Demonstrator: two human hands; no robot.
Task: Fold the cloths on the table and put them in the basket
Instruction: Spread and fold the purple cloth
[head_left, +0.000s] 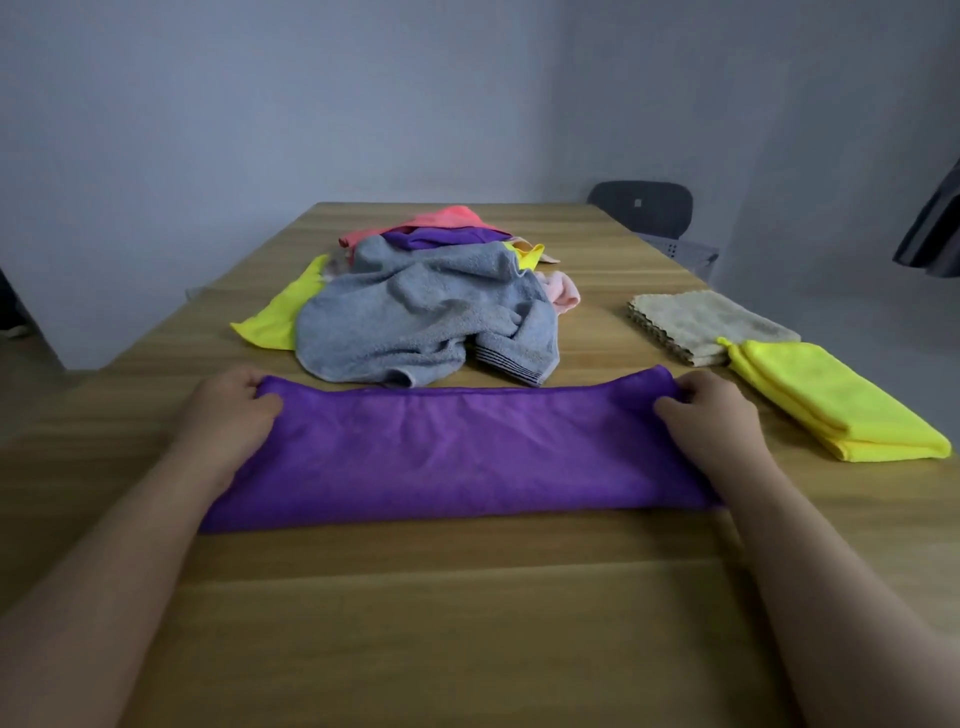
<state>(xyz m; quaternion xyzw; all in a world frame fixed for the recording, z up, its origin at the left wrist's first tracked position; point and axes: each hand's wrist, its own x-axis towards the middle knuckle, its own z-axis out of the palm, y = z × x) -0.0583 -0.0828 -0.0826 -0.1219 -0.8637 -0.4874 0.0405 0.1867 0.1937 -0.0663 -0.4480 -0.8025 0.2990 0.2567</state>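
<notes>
Wood-grain table (467, 597) against plain grey walls, folded purple microfibre cloth (457, 457) lying flat, long axis left to right, left hand (228, 410) and right hand (711, 410) each pinching a far corner.

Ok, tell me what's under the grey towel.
A yellow cloth pokes out from under the grey towel on the left, a pale pink cloth on the right. A purple cloth and a coral cloth show at its far edge. Anything wholly beneath is hidden.
</notes>
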